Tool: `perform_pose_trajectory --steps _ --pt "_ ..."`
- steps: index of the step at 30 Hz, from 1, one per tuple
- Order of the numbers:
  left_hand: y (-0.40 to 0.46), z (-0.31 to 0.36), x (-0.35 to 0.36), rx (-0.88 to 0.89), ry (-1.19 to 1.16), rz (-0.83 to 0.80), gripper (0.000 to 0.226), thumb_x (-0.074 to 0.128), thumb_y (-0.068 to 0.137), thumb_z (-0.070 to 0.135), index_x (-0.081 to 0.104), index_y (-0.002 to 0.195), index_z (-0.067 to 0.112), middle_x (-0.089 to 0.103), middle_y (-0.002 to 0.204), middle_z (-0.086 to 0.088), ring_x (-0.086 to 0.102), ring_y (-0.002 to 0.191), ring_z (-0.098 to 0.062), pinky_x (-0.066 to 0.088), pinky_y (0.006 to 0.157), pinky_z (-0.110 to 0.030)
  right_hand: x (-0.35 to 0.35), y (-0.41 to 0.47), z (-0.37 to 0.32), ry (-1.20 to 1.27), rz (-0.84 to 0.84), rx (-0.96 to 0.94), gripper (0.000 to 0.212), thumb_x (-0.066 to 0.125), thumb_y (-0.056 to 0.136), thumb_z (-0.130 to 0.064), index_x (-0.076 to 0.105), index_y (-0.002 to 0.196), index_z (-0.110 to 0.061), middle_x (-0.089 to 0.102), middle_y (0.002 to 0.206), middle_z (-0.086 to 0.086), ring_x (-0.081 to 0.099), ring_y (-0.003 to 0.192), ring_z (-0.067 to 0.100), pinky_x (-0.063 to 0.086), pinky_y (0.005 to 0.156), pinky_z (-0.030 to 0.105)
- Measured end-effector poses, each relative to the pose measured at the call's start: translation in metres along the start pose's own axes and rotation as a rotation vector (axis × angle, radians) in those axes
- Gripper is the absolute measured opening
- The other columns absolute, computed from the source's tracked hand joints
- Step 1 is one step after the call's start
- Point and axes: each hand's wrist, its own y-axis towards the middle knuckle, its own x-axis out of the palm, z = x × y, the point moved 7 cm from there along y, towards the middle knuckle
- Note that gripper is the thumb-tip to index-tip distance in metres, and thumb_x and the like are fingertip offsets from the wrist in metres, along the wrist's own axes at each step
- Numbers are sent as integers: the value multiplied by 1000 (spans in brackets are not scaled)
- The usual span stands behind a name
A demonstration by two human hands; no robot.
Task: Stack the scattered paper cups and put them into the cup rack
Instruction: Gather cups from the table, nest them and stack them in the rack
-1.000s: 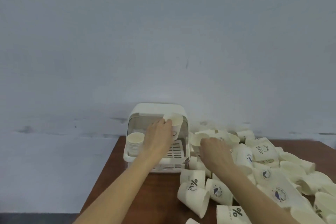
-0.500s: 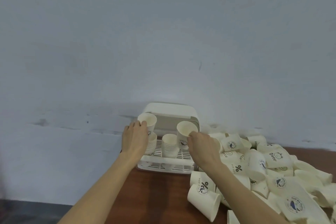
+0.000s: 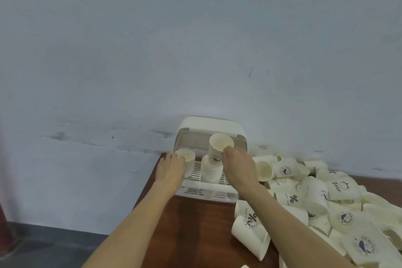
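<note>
Blue-grey wall fills most of the view, and a brown table (image 3: pixel 195 235) sits low against it.

On the left, the left hand (image 3: pixel 171 169) curls round a stack (image 3: pixel 187 159) of cups at the left side of the white rack (image 3: pixel 208 193). The fingers wrap the stack near its top rim.

Next, in the middle of the rack, a second stack (image 3: pixel 212 172) stands upright on the slotted floor. I cannot count the cups in either stack.

Just above it, the right hand (image 3: pixel 239 167) pinches one cup (image 3: pixel 219 148) by its rim, thumb and fingers curled on it. The cup hangs a little tilted over the middle stack, not yet pushed in.

On the right, a big pile (image 3: pixel 326 198) of loose cups lies on the table, most on their sides, with pictures and words on them. There are more than twenty, too many to count well.

So I see two hands, two stacks, one rack and one held cup.

These cups look very light and thin. I think a hard squeeze would dent them. The rim looks like the stiffest part, so that is a good place to hold. Pushed in crooked, a cup might jam or tip the stack.
</note>
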Motion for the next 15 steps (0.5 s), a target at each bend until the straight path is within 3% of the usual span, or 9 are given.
perform_pose_trajectory --steps 5,10,15 --pt "-9 5 6 -4 -50 -28 44 54 89 12 43 131 7 53 125 -11 48 112 -26 41 91 -35 9 7 -7 -58 -33 -35 22 36 98 -16 54 90 -7 62 88 9 56 80 32 37 61 36" --pt "-17 9 13 -24 -112 -10 71 52 90 16 15 149 3 45 137 -14 45 118 -29 41 96 -38 30 9 -12 -112 -137 -34 15 42 92 -8 57 92 -6 65 94 13 59 84 33 33 60 34" --pt "-27 15 11 -9 -144 59 73 48 92 16 7 150 2 41 141 -13 44 120 -29 41 96 -39 47 7 -12 -149 -231 -20 21 44 87 1 61 98 -5 65 100 14 62 90 33 41 64 35"
